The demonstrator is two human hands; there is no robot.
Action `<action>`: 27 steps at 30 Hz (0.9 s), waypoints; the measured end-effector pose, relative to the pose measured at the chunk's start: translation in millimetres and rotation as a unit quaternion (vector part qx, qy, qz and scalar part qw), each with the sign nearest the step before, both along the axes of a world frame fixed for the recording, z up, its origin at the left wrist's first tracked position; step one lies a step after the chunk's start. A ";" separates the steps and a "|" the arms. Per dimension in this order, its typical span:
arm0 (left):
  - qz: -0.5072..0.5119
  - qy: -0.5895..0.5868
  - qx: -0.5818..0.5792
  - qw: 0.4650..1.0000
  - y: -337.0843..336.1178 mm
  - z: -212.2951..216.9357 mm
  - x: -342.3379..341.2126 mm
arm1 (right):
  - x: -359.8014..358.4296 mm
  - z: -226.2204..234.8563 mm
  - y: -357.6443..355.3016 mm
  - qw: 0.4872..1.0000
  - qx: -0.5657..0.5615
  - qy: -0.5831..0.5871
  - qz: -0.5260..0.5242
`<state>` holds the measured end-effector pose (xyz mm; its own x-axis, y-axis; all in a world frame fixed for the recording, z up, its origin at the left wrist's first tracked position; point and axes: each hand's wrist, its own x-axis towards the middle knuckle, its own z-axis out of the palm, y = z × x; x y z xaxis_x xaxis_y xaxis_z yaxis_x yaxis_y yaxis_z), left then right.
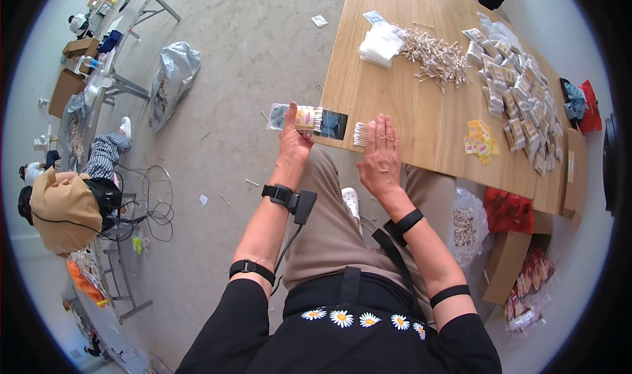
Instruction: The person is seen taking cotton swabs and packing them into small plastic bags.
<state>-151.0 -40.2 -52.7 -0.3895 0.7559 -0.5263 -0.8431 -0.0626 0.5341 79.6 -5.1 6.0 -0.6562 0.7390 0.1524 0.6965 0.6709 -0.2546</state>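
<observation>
My left hand (pixel 294 137) grips a small clear pack of cotton swabs (pixel 308 119) with a yellow-and-white printed card, just off the table's left corner. White swab ends show at the pack's right side, next to a dark flat rectangle (pixel 334 125) on the table edge. My right hand (pixel 382 153) lies with fingers stretched out on the wood. Beside its fingertips is a short row of cotton swabs (pixel 361 134), partly hidden under the fingers. Farther back are a heap of loose cotton swabs (pixel 436 56) and a stack of clear plastic bags (pixel 382 45).
On the right of the wooden table (pixel 415 120) lie many filled swab packs (pixel 517 91) and yellow printed cards (pixel 482 140). Below its right edge stand a bag of swabs (pixel 466 226) and a cardboard box (pixel 510 259). A silver plastic sack (pixel 174 84) is on the floor; a co-worker (pixel 69 209) sits at left.
</observation>
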 end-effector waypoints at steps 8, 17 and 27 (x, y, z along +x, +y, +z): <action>0.133 -0.058 -0.059 0.988 17.4 -29.2 0.3 | -1.5 1.5 -1.1 1.000 -0.012 0.000 -0.011; 0.021 -0.207 0.019 0.978 14.7 -33.7 -0.8 | -22.3 4.2 -1.4 1.000 -0.022 0.007 0.003; 0.067 -0.146 -0.021 0.987 13.5 -31.6 -2.1 | -74.1 1.7 -5.4 1.000 -0.005 -0.010 0.026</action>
<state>-153.1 -26.7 -84.4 -0.3106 0.6832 -0.6609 -0.9474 -0.1664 0.2732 5.4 -10.5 7.7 -0.6966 0.7052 0.1316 0.6659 0.7039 -0.2472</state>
